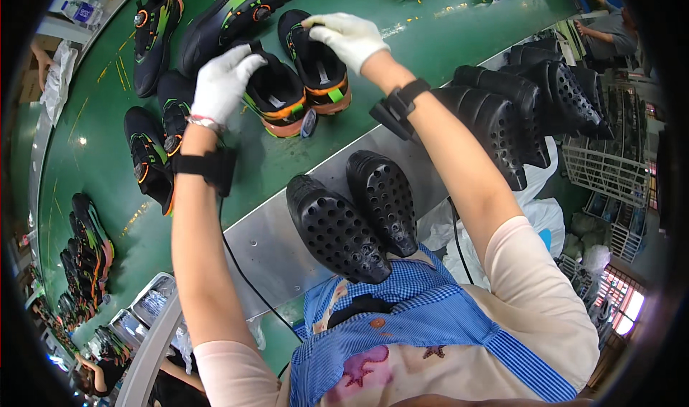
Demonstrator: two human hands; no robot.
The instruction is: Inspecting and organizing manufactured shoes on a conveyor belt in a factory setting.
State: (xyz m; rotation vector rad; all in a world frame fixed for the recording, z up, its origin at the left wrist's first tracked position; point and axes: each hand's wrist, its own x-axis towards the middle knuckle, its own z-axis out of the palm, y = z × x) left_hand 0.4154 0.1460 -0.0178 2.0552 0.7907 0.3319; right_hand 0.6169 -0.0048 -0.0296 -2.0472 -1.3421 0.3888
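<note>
A pair of black sneakers with orange and green heels stands side by side on the green table. My left hand [226,84], in a white glove, closes its fingers on the upper of the left sneaker [276,95]. Across from it, my right hand [348,42], also gloved, grips the collar of the right sneaker [326,77] between thumb and fingers; the fingertips are partly hidden. A small round tag [308,123] hangs at the left sneaker's heel. Nearer to me, two black shoe-shaped forms [337,227] with holed undersides lie on a metal ledge.
More matching sneakers [154,37] stand on the green table [402,55] to the left and at the back. Several black forms [502,113] line the metal ledge [265,253] at right. A white wire rack [610,170] stands beyond. Other people [610,34] are around the table's edges.
</note>
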